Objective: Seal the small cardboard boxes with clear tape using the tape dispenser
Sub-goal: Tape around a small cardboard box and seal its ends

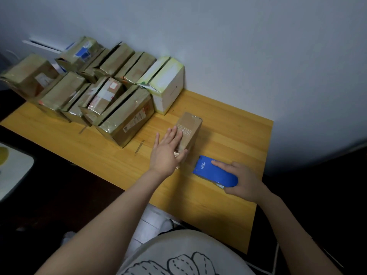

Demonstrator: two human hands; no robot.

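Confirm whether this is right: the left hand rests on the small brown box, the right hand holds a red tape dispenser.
The head view shows a blue tape dispenser, not red, in the right hand; the left hand rests on the small brown box.

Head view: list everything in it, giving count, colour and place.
Small brown cardboard box: one, brown, table centre, under left hand.
Blue plastic tape dispenser: one, blue, right of that box.
Taped cardboard boxes: roughly ten, brown, piled at table's far left.
White cardboard box: one, white, against wall beside pile.
Wooden table: one, yellowish.
Left hand: flat on small box.
Right hand: grips dispenser.
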